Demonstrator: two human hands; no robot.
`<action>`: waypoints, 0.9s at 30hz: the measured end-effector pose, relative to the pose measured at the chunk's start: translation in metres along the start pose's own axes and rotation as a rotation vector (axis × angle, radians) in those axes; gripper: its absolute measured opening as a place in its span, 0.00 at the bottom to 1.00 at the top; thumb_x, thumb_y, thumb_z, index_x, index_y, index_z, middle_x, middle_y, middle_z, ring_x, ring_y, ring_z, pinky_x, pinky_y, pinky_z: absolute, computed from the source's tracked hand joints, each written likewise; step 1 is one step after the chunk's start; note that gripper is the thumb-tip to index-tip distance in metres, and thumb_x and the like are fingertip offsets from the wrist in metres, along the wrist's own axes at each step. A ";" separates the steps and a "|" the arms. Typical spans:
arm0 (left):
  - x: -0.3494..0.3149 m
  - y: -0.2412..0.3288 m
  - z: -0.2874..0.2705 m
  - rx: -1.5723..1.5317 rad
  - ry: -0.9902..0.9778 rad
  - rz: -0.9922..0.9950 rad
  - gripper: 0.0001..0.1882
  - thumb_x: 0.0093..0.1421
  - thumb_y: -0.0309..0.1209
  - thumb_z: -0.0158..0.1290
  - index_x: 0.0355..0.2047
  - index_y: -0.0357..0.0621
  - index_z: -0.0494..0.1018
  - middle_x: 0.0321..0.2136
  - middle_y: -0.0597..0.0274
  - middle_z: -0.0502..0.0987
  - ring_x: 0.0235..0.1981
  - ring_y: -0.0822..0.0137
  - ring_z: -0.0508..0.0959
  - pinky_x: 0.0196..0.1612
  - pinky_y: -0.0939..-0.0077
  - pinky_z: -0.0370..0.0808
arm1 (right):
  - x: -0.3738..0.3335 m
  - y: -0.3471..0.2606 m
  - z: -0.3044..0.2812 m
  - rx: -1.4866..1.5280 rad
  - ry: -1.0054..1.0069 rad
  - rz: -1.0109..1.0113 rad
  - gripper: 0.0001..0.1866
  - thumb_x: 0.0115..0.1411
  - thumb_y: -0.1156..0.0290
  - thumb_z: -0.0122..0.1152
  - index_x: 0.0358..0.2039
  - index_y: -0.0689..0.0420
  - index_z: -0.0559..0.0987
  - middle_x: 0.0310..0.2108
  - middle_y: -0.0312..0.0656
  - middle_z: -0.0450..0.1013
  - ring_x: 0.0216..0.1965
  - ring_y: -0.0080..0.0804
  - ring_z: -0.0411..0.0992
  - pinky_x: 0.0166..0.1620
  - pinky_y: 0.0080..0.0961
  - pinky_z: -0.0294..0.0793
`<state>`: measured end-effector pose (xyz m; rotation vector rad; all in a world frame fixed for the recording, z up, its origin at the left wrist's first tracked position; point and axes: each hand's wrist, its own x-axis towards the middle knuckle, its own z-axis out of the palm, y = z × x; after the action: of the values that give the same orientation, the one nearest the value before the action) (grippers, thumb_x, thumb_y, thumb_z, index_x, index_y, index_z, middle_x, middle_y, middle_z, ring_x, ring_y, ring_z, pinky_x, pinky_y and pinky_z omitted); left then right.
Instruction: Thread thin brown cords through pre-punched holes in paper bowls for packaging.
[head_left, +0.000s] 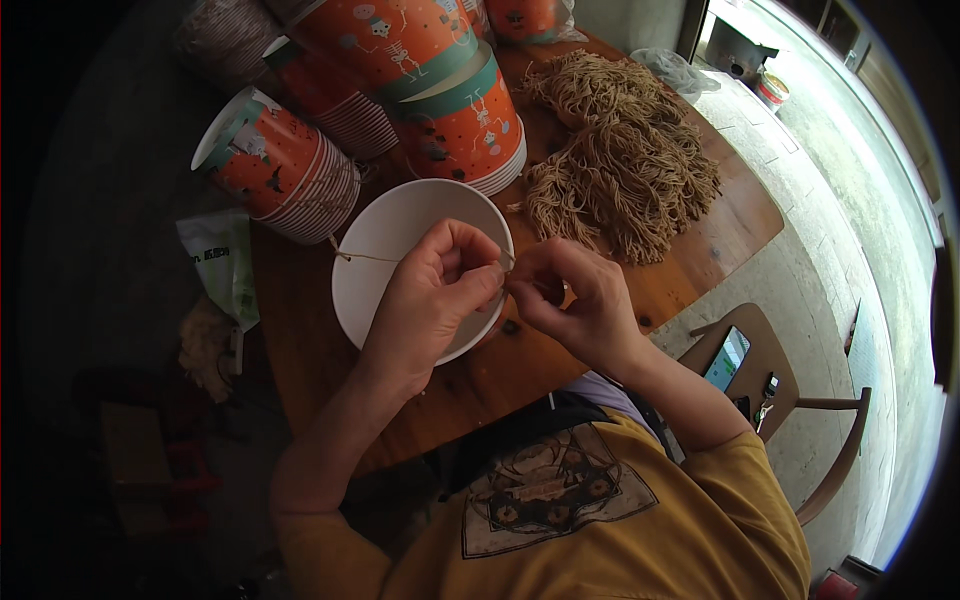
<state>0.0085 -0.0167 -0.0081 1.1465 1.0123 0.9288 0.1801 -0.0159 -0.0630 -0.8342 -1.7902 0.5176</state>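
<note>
A white paper bucket (375,215) stands on the table in front of me, its open mouth facing up. A thin tan cord (367,258) comes from the left side of its rim and runs across the opening to my hands. Over the bucket's right half, my left hand (437,290) is closed in a pinch on the cord. Just past the right rim, my right hand (580,300) pinches at the same spot, its fingertips almost touching the left ones. The cord's end between the fingers is mostly hidden.
A large heap of tan cords (630,160) lies on the wooden table (730,235). Stacked orange and teal printed buckets (460,125) stand behind, with another stack (290,175) tilted at left. A chair (760,340) on the right holds a phone (728,358) and keys (765,410).
</note>
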 end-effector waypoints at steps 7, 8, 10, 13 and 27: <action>0.004 0.002 -0.006 -0.188 -0.048 -0.147 0.05 0.58 0.22 0.53 0.34 0.42 0.68 0.28 0.67 0.73 0.29 0.78 0.72 0.36 0.84 0.69 | -0.009 0.005 0.003 0.403 -0.056 0.342 0.06 0.56 0.73 0.62 0.32 0.56 0.74 0.15 0.28 0.65 0.18 0.09 0.62 0.22 0.13 0.61; 0.004 0.002 -0.007 -0.188 -0.048 -0.146 0.05 0.58 0.22 0.53 0.34 0.42 0.68 0.28 0.67 0.73 0.29 0.78 0.72 0.36 0.84 0.69 | -0.009 0.006 0.003 0.419 -0.055 0.351 0.06 0.56 0.73 0.62 0.33 0.56 0.75 0.15 0.27 0.65 0.18 0.09 0.61 0.23 0.13 0.60; 0.004 0.002 -0.007 -0.200 -0.050 -0.151 0.05 0.58 0.23 0.53 0.34 0.43 0.69 0.29 0.67 0.73 0.29 0.78 0.72 0.36 0.83 0.69 | -0.010 0.006 0.005 0.428 -0.040 0.356 0.06 0.56 0.73 0.62 0.33 0.56 0.75 0.15 0.28 0.65 0.18 0.10 0.61 0.22 0.13 0.60; 0.004 0.003 -0.006 -0.197 -0.047 -0.149 0.05 0.58 0.23 0.53 0.34 0.43 0.68 0.28 0.67 0.73 0.29 0.78 0.72 0.36 0.83 0.70 | -0.010 0.005 0.003 0.398 -0.039 0.357 0.06 0.56 0.73 0.62 0.34 0.56 0.75 0.14 0.28 0.64 0.18 0.10 0.60 0.22 0.13 0.59; -0.001 -0.002 0.002 0.108 -0.024 0.011 0.07 0.60 0.22 0.50 0.39 0.41 0.68 0.33 0.69 0.71 0.31 0.81 0.71 0.36 0.85 0.71 | -0.001 0.009 -0.007 0.650 -0.115 0.560 0.06 0.59 0.69 0.61 0.34 0.57 0.76 0.20 0.23 0.67 0.22 0.08 0.61 0.25 0.11 0.59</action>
<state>0.0104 -0.0188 -0.0097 1.2510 1.0482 0.8760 0.1897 -0.0104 -0.0672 -0.8342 -1.3281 1.4442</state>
